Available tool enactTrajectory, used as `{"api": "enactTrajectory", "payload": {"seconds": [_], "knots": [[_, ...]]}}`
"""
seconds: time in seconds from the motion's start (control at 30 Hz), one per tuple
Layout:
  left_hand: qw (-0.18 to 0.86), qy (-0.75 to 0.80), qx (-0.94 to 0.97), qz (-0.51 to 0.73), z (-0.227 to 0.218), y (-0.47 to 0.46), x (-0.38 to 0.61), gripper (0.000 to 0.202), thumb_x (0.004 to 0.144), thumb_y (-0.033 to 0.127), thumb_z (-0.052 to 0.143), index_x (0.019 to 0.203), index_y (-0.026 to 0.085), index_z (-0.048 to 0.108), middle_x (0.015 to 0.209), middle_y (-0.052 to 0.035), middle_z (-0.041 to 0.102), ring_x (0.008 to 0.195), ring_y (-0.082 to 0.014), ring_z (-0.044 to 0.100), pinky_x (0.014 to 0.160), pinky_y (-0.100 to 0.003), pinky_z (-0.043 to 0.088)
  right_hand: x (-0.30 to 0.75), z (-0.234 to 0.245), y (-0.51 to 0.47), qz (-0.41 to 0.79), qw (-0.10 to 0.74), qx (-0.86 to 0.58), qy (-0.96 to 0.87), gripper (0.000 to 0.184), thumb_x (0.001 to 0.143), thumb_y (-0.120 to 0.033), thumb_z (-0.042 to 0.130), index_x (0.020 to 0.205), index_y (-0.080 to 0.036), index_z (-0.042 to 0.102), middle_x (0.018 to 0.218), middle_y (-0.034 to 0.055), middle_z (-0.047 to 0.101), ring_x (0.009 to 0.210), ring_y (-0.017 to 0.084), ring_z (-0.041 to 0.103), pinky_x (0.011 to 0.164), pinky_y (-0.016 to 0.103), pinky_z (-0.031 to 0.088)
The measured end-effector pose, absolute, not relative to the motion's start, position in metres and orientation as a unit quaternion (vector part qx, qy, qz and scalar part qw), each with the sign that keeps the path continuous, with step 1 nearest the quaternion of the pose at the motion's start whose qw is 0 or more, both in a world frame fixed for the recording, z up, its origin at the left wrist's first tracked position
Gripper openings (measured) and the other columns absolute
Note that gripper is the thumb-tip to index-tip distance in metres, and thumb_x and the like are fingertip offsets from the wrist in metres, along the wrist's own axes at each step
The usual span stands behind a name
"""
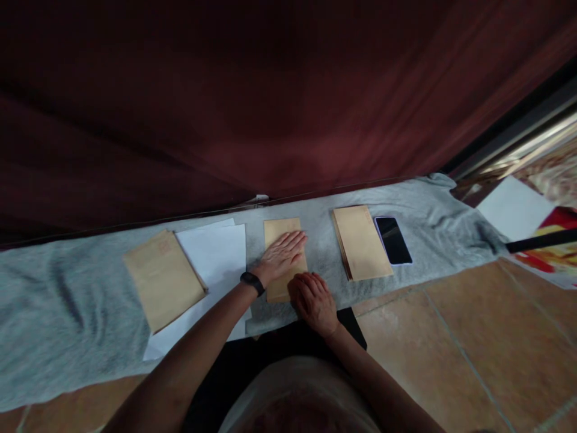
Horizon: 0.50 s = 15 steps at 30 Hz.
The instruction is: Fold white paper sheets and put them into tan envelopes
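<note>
A brown paper envelope [276, 287] lies in the middle of the cloth, right in front of me. My left hand [283, 254], with a black band at the wrist, is laid flat across it with its fingers stretched out to the right. At the envelope's lower right edge my right hand [317, 304] is closed, its fingers curled together over that edge; the thumb is hidden. To the left, a stack of brown envelopes [164, 279] rests askew on sheets of white paper [220, 252]. Another stack of brown envelopes [364, 243] sits to the right.
A phone [393, 240] lies beside the right stack. Grey cloth [67, 300] covers the long narrow surface, backed by a dark red curtain [288, 120]. Off its right end are a white sheet [516, 207] and a dark bar [543, 240]. Tiled floor [428, 337] shows below.
</note>
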<state>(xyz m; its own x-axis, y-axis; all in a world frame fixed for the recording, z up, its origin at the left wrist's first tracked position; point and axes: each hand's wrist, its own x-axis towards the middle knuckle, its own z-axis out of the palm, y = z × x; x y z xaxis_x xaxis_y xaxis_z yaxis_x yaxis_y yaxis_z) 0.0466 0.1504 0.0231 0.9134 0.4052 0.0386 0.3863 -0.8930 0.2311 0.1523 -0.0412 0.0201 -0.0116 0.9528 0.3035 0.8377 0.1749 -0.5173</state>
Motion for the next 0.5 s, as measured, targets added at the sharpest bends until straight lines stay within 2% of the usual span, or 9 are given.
{"api": "enactTrajectory", "payload": {"seconds": [0.27,0.4,0.5], "knots": [[0.124,0.184,0.974,0.050,0.029,0.113,0.030,0.055,0.106,0.034,0.033,0.157,0.016,0.031,0.166,-0.0083,0.029,0.155,-0.0173,0.019,0.127,-0.039,0.014,0.153,0.020,-0.045,0.110,0.323,-0.643,-0.686,0.024,0.098,-0.020,0.047,0.114,-0.024,0.065,0.113,0.0070,0.069,0.109,0.023,0.062,0.110,0.045,0.045],[0.135,0.175,0.974,0.057,0.027,0.095,0.020,0.055,0.104,0.028,0.036,0.157,0.016,0.030,0.166,-0.0080,0.029,0.155,-0.0169,0.019,0.128,-0.039,0.014,0.155,0.020,-0.045,0.148,0.388,-0.650,-0.637,0.023,0.100,-0.025,0.045,0.112,-0.024,0.065,0.112,0.0081,0.068,0.107,0.023,0.063,0.096,0.040,0.052],[0.150,0.174,0.972,0.056,0.031,0.082,0.014,0.057,0.101,0.023,0.041,0.157,0.017,0.031,0.166,-0.0070,0.030,0.154,-0.0160,0.021,0.128,-0.038,0.014,0.160,0.020,-0.040,0.173,0.463,-0.648,-0.579,0.026,0.102,-0.027,0.041,0.113,-0.024,0.065,0.113,0.0084,0.067,0.110,0.022,0.063,0.096,0.038,0.054]]}}
